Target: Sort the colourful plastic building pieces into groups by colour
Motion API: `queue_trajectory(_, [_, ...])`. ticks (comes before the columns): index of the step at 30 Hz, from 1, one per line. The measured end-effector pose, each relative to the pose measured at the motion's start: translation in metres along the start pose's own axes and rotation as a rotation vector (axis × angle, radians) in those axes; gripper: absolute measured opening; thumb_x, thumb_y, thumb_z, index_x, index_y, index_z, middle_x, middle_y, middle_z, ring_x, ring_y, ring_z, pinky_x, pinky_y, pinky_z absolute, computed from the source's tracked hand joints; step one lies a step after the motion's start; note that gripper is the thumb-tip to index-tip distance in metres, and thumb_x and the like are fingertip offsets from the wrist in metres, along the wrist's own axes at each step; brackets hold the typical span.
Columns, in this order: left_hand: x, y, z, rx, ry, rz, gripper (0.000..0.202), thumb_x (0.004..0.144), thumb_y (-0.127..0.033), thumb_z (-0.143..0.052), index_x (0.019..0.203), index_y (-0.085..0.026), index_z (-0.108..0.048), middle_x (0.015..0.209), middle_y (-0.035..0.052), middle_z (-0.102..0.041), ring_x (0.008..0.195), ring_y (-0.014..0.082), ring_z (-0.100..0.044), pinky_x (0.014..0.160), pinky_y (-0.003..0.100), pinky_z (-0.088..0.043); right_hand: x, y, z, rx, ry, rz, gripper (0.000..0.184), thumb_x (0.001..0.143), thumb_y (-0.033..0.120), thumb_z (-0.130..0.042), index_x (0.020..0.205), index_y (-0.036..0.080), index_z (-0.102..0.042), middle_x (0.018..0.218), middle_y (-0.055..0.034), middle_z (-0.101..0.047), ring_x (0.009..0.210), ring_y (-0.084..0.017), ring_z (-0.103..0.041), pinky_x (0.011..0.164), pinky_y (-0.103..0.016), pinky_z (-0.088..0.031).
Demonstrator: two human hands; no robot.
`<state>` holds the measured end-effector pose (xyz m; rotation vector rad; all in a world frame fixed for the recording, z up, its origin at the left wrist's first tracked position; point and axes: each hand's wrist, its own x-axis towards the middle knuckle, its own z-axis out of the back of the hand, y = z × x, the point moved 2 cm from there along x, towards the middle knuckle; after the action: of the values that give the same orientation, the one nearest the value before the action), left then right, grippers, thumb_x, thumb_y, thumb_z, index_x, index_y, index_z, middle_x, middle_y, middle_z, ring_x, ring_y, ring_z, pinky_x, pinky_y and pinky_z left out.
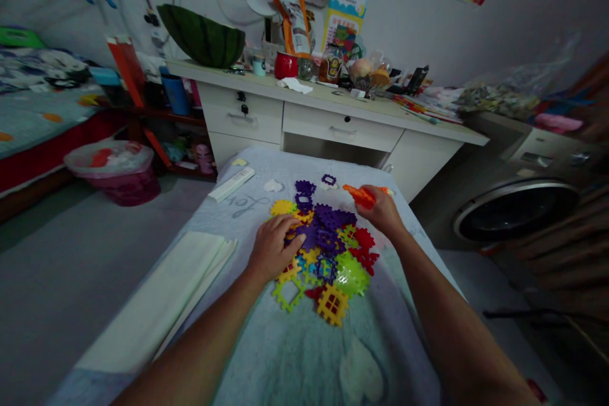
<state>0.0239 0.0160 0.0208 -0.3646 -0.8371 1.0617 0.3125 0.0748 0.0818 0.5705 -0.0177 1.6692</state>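
A pile of plastic interlocking building pieces (328,228) in purple, yellow, green, red and blue lies on the cloth-covered table. My left hand (275,246) rests at the pile's left side, fingers spread over yellow and purple pieces. Beyond the pile on the right, my right hand (380,208) is closed on orange building pieces (359,195). A yellow window-shaped piece (332,304) and a green square frame (288,294) lie at the near edge. One small purple frame (328,179) sits apart at the far side.
A long white box (232,184) and a folded pale cloth (157,298) lie along the table's left side. Behind stands a white desk (247,114) bearing half a watermelon (202,36) and jars. A washing machine (516,181) is at right, a pink bin (117,174) at left.
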Motion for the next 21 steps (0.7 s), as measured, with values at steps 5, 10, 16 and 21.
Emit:
queue_trajectory(5, [-0.004,0.006,0.003,-0.173,-0.062,0.032,0.041,0.096,-0.045,-0.037,0.125,-0.023,-0.056,0.128,0.0085,-0.063,0.122,0.0248,-0.055,0.106,0.045,-0.04,-0.024,0.074,0.002,0.204,0.197,0.272,0.059,0.077,0.037,-0.073,0.13,0.017,-0.056,0.128,-0.0148,-0.062,0.117,-0.027,-0.059,0.102,-0.043,-0.045])
queue_trajectory(10, [-0.006,0.008,0.003,-0.209,-0.069,0.056,0.054,0.093,-0.048,-0.045,0.14,-0.022,-0.04,0.131,0.0114,-0.06,0.123,0.0259,-0.056,0.105,0.045,-0.042,-0.02,0.081,0.005,0.369,0.285,0.306,0.062,0.089,0.054,-0.057,0.141,0.022,-0.047,0.143,-0.0132,-0.051,0.129,-0.025,-0.05,0.107,-0.045,-0.04])
queue_trajectory(16, [-0.001,0.003,-0.001,0.005,-0.007,-0.027,0.045,0.081,-0.046,-0.062,0.119,-0.023,-0.058,0.126,0.0083,-0.063,0.119,0.0287,-0.055,0.103,0.049,-0.041,0.035,-0.024,-0.012,0.037,0.01,-0.178,0.042,0.086,0.041,-0.061,0.119,0.014,-0.064,0.124,-0.0156,-0.063,0.12,-0.028,-0.056,0.104,-0.042,-0.042])
queue_trajectory(21, [0.0,0.005,-0.003,0.049,-0.004,-0.036,0.045,0.081,-0.045,-0.064,0.119,-0.023,-0.058,0.125,0.0073,-0.062,0.118,0.0275,-0.055,0.103,0.048,-0.041,0.059,-0.101,-0.031,-0.216,0.015,-0.558,0.067,0.082,0.049,-0.062,0.138,0.014,-0.049,0.138,-0.02,-0.051,0.127,-0.032,-0.049,0.104,-0.042,-0.039])
